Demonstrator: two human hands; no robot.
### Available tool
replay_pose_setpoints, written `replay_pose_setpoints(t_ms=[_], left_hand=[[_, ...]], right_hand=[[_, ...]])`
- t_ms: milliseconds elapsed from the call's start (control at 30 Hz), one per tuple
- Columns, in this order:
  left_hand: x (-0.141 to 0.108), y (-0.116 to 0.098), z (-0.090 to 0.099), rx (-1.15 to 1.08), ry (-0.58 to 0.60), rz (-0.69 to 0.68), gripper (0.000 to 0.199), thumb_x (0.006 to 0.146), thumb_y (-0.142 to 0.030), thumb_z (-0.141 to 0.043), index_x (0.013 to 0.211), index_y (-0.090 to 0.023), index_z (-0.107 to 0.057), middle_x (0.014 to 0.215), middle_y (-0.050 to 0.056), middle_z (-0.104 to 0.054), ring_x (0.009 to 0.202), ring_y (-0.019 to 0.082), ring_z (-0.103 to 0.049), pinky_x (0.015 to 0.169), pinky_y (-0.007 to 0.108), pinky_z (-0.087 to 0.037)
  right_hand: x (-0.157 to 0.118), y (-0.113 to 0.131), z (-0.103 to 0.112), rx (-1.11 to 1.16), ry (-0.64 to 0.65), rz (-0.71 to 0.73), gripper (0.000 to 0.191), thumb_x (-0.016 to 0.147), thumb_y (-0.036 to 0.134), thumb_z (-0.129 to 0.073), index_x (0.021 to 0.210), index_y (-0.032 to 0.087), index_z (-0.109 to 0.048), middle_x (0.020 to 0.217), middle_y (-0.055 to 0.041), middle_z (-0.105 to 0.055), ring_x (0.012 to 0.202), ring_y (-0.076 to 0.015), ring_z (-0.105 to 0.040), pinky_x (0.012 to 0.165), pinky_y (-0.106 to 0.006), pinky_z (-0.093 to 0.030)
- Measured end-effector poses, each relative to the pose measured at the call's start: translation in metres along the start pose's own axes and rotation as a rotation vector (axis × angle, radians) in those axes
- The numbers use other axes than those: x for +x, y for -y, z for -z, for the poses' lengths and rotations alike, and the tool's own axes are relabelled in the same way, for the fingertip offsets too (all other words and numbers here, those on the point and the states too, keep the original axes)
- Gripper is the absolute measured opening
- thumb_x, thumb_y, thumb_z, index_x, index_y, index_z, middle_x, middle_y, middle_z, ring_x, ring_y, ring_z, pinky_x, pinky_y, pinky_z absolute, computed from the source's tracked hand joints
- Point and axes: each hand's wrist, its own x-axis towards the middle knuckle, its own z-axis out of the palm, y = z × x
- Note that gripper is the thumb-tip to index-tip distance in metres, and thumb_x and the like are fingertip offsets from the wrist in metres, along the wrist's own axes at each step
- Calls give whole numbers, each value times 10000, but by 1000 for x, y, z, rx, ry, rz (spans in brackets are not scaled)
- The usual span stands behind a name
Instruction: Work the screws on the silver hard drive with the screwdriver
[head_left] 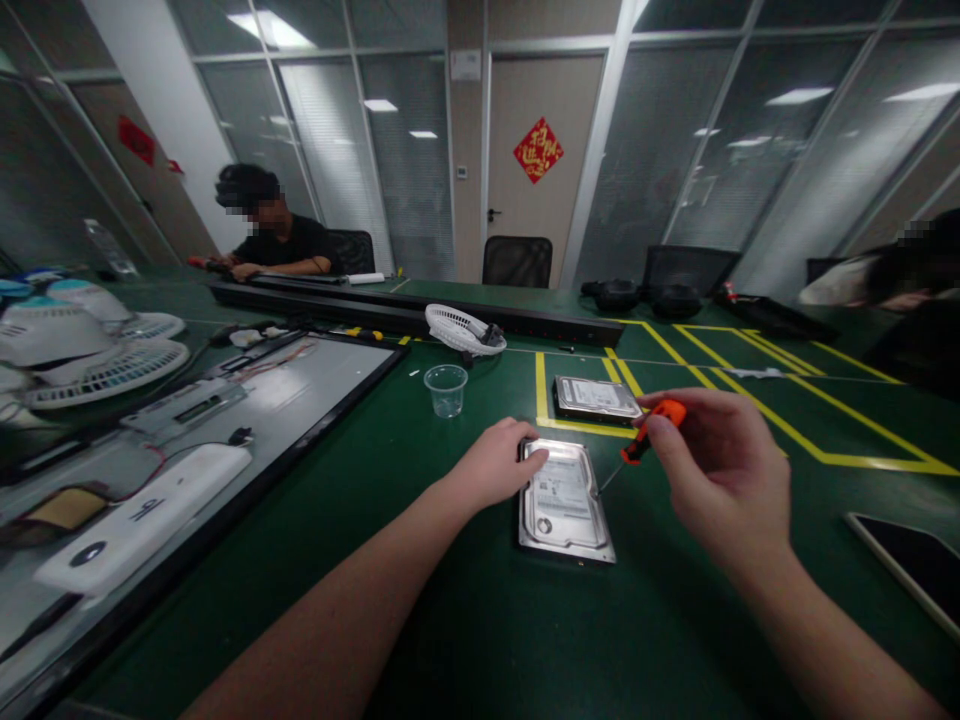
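A silver hard drive (566,505) lies label up on the green table in front of me. My left hand (502,462) grips its far left corner, the thumb on the top cover and the fingers curled at the far edge. In my right hand (724,470) is a screwdriver (637,440) with an orange and black handle, pinched between thumb and fingers. Its thin shaft slants down to the left, and the tip meets the drive's right edge; whether it sits in a screw I cannot tell. Just beyond lies a second hard drive (596,397), near the yellow tape.
A clear plastic cup (446,390) and a white fan grille (465,330) stand beyond my left hand. On the left lies a large opened panel (300,400) with a white device (150,520). A phone (915,565) is at right. Co-workers (277,235) sit across the table and at far right.
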Motion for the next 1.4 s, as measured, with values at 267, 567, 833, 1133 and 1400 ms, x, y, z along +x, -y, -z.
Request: replay_pose_setpoints(t_ms=[267, 567, 833, 1133, 1400], left_hand=[[0, -1, 0, 1, 1, -1, 338, 958, -404, -618, 1163, -162, -737, 1069, 89, -676, 928, 229, -660, 859, 355, -525], [-1, -2, 3, -1, 20, 23, 352, 963, -411, -613, 1189, -167, -728, 1109, 95, -681, 953, 233, -657, 876, 357, -524], [-1, -3, 3, 0, 21, 27, 354, 962, -414, -613, 1193, -171, -729, 1105, 93, -679, 955, 234, -661, 865, 352, -524], [-1, -2, 2, 2, 12, 4, 342, 961, -398, -614, 1176, -160, -732, 1072, 92, -672, 931, 229, -657, 849, 351, -526], [-1, -2, 2, 3, 15, 18, 348, 961, -416, -612, 1175, -169, -732, 1075, 91, -675, 943, 236, -658, 855, 353, -524]], right_hand=[[0, -8, 4, -110, 26, 57, 314, 894, 244, -773, 1198, 276, -703, 1033, -38, -716, 900, -184, -701, 835, -341, -600], [-1, 2, 6, -64, 47, 15, 230, 1026, 307, -592, 1209, 281, -729, 1112, -54, -754, 981, -200, -727, 847, -343, -598], [-1, 3, 4, 11, 64, -16, 243, 1026, 314, -597, 1238, 273, -707, 1128, -66, -755, 1028, -215, -736, 859, -364, -617], [-1, 0, 4, 17, 61, -18, 218, 966, 298, -691, 1177, 244, -682, 1115, -85, -742, 996, -230, -740, 899, -407, -609], [1, 1, 2, -7, 24, -8, 219, 907, 286, -757, 1108, 257, -673, 1044, -60, -729, 910, -216, -725, 835, -385, -624]])
